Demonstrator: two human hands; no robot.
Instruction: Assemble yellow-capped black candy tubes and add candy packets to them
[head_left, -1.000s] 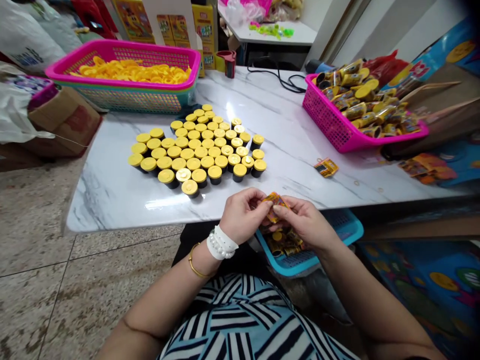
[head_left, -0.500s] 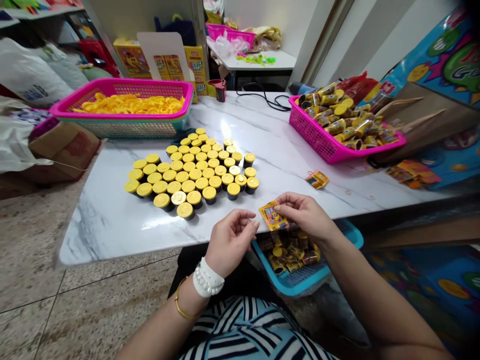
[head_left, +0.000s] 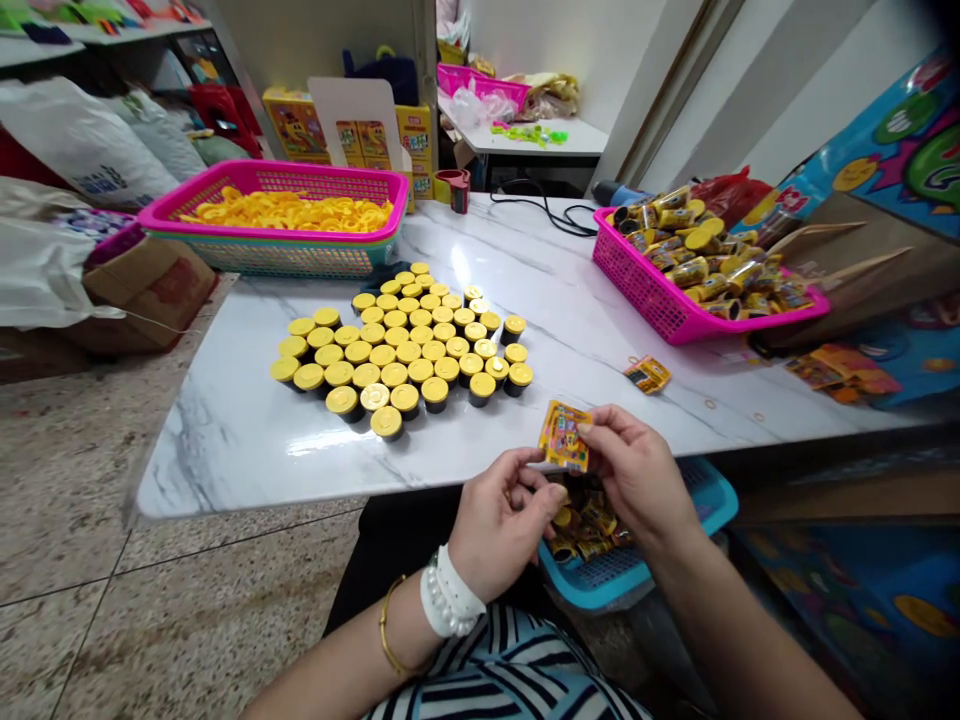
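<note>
My right hand [head_left: 637, 470] pinches a small yellow printed packet [head_left: 564, 436] by its right side, over the front edge of the marble-patterned table [head_left: 247, 455]. Just left of the packet is my left hand [head_left: 506, 515], with its fingers curled and the thumb apart from them; nothing shows between them. Several black tubs with yellow lids [head_left: 386, 422] stand close together on the table, left of my hands. Another bundle of printed packets [head_left: 647, 374] lies behind my right hand. Below the hands, a blue basket [head_left: 592, 592] holds small wrapped tubs, partly hidden by my hands.
A pink basket [head_left: 637, 290] heaped with wrapped tubs stands at the right. At the back left, a pink basket [head_left: 274, 172] of yellow pieces sits on a green one. Yellow boxes [head_left: 296, 125], a tape roll [head_left: 459, 190] and a black cable [head_left: 551, 212] are along the back.
The view has shifted, so the table items appear further right. My left hand has come nearer the packet and now sits just below its left side. The packet stays in my right hand.
</note>
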